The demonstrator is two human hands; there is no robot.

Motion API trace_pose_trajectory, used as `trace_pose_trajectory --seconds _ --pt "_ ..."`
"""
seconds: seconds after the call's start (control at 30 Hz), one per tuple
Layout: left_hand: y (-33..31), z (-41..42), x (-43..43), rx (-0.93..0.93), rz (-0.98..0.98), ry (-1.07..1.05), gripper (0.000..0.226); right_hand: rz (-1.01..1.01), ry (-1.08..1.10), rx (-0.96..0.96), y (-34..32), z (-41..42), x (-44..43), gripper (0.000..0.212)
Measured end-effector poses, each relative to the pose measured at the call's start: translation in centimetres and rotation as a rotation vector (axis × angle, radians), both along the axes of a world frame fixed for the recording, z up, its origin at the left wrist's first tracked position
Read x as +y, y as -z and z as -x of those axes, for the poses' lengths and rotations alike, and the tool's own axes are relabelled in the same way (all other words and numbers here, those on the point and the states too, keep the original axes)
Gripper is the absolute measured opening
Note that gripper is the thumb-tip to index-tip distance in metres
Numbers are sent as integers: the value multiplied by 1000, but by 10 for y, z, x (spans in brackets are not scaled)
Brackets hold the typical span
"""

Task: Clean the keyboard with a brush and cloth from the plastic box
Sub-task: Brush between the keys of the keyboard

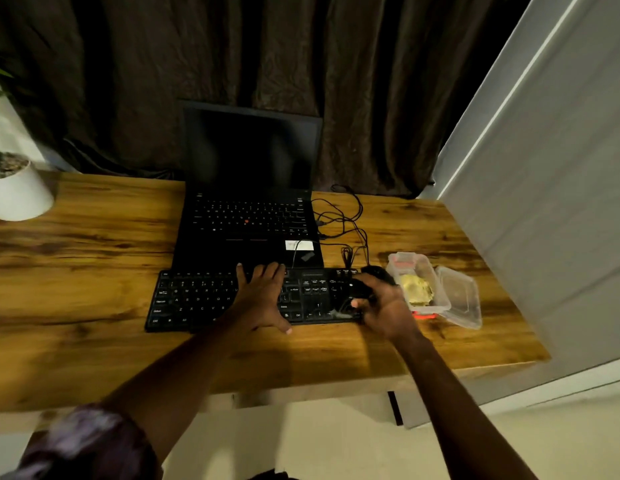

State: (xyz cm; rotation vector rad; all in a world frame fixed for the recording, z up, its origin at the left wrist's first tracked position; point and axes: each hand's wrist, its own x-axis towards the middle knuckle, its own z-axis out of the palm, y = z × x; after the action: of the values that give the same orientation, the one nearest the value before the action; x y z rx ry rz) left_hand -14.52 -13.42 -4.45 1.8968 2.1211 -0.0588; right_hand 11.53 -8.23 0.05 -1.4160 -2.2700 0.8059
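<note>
Lower centre, the left hand (pixel 263 301) is lying flat, fingers spread, steadying the keyboard (pixel 197 299) while the right hand (pixel 381 308) is gripping what seems the brush (pixel 357 293) at its right end, best swept lightly along rows.

In front of you stands a wooden desk (pixel 94 271) with dark-streaked grain, backed by a heavy dark brown curtain (pixel 301 46) in crumpled folds, a pale grey wall (pixel 543 168) on your right, a white plant pot (pixel 19 195) far left, and pale floor (pixel 301 438) below, all dimly lit.
</note>
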Motion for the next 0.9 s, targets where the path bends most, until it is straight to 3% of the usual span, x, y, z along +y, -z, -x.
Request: trace_pose_trajectory --seconds 0.13,0.27,0.57,0.9 --pt "-3 -3 3 17 42 -16 148 -98 61 26 4 -39 18 83" --pt "-5 -4 7 43 53 -13 149 -104 56 24 3 -38 19 63" --pt "-2 -3 10 62 53 -2 148 32 -65 -4 11 1 4 62" --pt "-4 -5 9 59 76 -12 146 -73 -6 39 7 -32 24 56"
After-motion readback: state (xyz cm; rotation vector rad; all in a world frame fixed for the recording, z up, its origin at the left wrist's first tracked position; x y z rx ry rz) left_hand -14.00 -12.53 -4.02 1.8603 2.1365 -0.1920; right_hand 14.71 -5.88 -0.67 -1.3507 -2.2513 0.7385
